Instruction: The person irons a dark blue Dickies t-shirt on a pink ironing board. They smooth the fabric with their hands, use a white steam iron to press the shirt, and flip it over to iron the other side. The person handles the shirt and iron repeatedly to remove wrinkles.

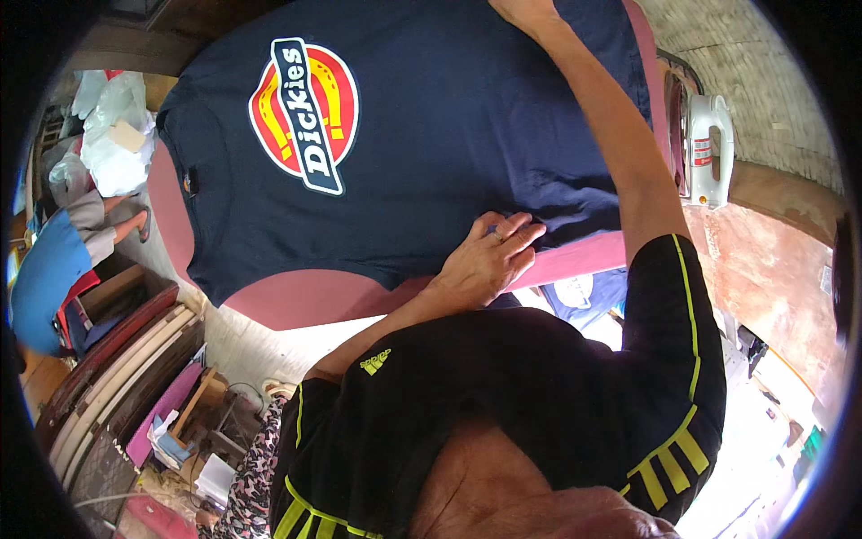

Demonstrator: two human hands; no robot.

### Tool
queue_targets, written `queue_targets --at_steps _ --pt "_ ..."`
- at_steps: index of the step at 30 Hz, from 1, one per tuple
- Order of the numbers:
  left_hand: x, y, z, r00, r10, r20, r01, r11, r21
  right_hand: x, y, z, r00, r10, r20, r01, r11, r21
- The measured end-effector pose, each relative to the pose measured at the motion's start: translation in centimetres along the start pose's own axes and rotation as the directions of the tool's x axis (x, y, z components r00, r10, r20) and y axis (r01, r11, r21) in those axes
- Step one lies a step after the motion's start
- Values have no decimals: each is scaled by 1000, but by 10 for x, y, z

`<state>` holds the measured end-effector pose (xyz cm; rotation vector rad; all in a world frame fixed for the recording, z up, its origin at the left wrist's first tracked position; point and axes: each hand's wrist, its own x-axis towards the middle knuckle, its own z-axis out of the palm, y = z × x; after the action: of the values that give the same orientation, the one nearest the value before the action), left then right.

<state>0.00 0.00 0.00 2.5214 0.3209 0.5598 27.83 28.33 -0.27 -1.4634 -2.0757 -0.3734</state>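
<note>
A navy T-shirt (431, 135) is spread over a dusty-pink padded board (296, 296), its neckline toward the left. A large red, yellow and white emblem (305, 117) is printed on it. My left hand (489, 256) rests on the shirt's near edge, fingers stretched over the cloth beside some creases; a ring shows on one finger. My right arm reaches across the shirt to its far side. There my right hand (525, 11) meets the cloth at the top rim, its fingers cut off from view.
A white clothes iron (709, 153) stands at the board's right end. Another dark printed garment (584, 292) lies below the near edge. Left are plastic bags (117, 135), a person in a blue top (58, 269) and stacked boards (126, 377). Patterned fabric (256, 467) shows at lower left.
</note>
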Motion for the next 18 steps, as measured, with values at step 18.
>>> queue_targets --at_steps 18 --pt "35 -235 -159 956 -125 -267 275 703 655 -98 46 -94 892 447 61 -373 807 -457"
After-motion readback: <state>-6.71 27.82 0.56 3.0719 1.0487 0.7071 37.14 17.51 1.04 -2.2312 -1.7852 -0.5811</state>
